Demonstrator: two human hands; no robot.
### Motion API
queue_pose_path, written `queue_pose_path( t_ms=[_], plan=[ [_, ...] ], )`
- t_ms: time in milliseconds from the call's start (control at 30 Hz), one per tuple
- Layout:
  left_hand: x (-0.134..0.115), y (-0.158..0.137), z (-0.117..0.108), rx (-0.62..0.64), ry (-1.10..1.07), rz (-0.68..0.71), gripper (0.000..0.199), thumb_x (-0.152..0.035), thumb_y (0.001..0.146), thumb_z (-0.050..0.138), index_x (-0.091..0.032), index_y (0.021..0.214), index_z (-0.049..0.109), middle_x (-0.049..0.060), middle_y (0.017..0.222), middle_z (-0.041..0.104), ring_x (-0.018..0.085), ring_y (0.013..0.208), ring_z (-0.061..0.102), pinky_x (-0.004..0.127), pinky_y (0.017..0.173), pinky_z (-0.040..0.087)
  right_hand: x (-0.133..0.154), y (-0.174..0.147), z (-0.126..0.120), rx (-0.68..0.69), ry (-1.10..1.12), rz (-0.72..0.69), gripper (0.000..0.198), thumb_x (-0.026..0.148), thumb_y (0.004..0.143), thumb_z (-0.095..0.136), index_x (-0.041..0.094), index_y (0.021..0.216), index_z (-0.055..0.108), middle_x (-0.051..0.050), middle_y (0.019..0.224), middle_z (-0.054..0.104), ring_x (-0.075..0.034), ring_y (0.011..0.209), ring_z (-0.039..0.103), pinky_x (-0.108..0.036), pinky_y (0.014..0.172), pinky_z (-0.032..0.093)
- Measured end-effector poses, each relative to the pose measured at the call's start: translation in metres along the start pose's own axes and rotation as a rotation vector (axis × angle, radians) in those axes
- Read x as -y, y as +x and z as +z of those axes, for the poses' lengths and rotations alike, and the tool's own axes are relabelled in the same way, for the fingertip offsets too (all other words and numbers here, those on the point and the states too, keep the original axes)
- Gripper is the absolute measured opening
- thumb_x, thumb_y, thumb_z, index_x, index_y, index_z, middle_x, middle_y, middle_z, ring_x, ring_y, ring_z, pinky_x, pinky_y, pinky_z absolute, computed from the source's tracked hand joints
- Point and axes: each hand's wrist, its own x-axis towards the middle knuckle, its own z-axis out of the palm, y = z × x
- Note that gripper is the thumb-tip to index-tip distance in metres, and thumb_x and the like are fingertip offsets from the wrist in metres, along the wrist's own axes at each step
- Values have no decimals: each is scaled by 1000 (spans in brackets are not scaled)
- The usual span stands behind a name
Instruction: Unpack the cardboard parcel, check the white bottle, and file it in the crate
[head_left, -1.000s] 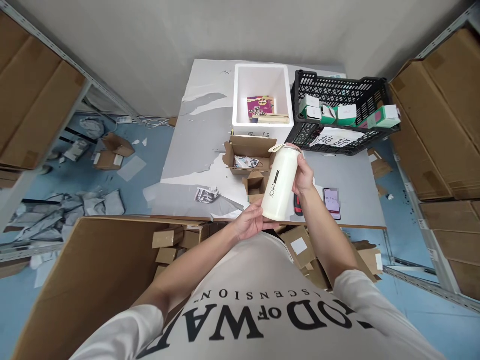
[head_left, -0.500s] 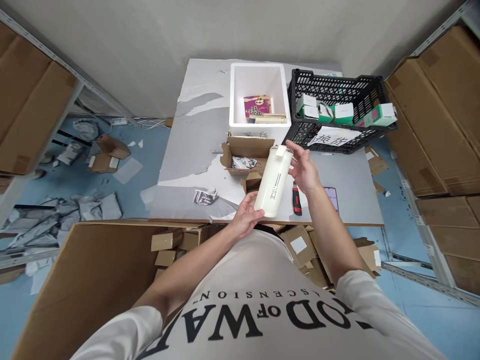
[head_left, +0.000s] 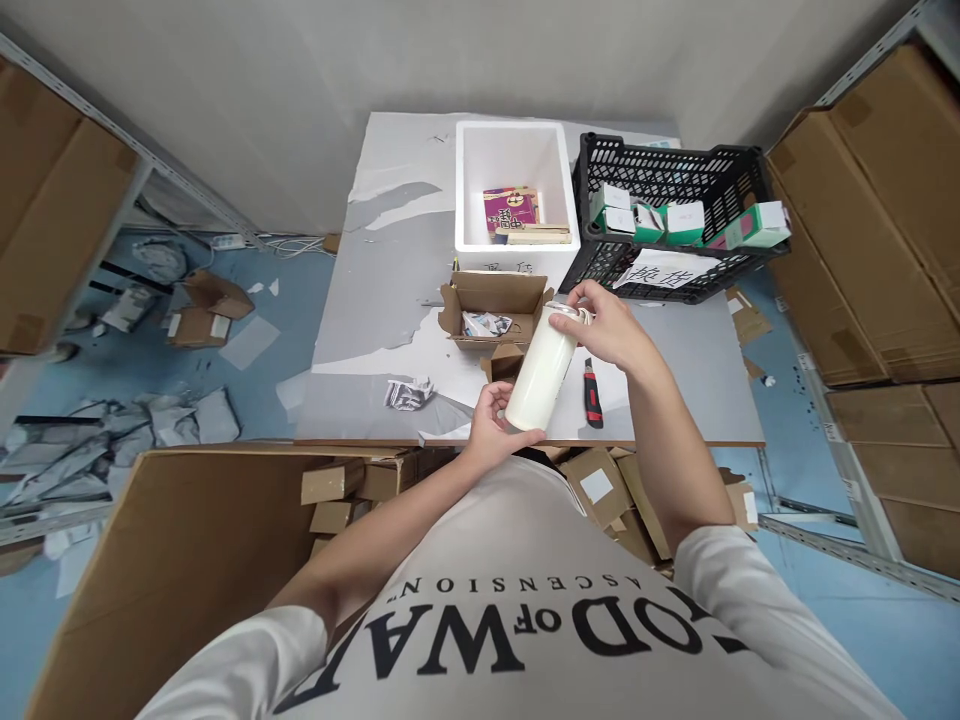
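A cream-white bottle (head_left: pixel 541 372) is tilted between my hands above the table's front edge. My left hand (head_left: pixel 499 425) grips its base, thumb along the lower end. My right hand (head_left: pixel 601 325) is closed around its lidded top, fingers on the cap. No lettering can be read on the side facing me. Behind the bottle, an open cardboard box (head_left: pixel 495 292) holds small printed packets (head_left: pixel 486 325). A smaller brown carton (head_left: pixel 504 363) is partly hidden by the bottle. Just right of the bottle lies a red and black box cutter (head_left: pixel 592 395).
At the back of the table (head_left: pixel 352 330) stand a white foam box (head_left: pixel 517 262) with booklets and a black crate (head_left: pixel 675 290) with green-and-white boxes. A crumpled wrapper (head_left: pixel 409 394) lies left. Below the front edge are a large carton (head_left: pixel 187 560) and several small boxes (head_left: pixel 334 480).
The bottle has turned about its length, so its printed lettering no longer shows. My right hand has shifted over the cap, and its forearm now covers the phone.
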Motion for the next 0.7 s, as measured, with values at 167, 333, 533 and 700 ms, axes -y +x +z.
queue_pose_path(
  t_ms=[167, 333, 533, 700],
  plan=[
    [4, 0, -3, 57, 58, 15, 82, -26, 39, 92, -25, 108, 48, 6, 116, 48, 22, 109, 46, 28, 82, 44, -3, -1, -2, -3, 86, -34, 24, 37, 68, 71, 24, 82, 56, -1, 80, 62, -22, 81, 55, -34, 71, 44],
    [8, 3, -7, 79, 25, 24, 79, -26, 43, 91, -24, 110, 49, 6, 116, 48, 22, 111, 45, 29, 86, 44, -7, -4, -4, -1, 216, -29, 26, 35, 67, 71, 24, 85, 56, 0, 82, 62, -20, 78, 54, -34, 70, 44],
    [6, 7, -11, 97, -104, 0, 64, -31, 51, 88, -22, 104, 52, 5, 109, 51, 19, 106, 49, 31, 89, 44, -13, -6, -5, -22, 350, 13, 27, 40, 68, 70, 25, 85, 55, 0, 84, 63, -19, 75, 56, -34, 64, 47],
    [12, 11, -28, 136, -75, 77, 46, -43, 68, 76, -22, 104, 56, 5, 104, 54, 18, 98, 54, 36, 89, 47, -15, -9, -14, -149, 423, -65, 34, 47, 70, 69, 27, 91, 52, -4, 96, 66, -25, 91, 62, -39, 72, 51]
  ],
)
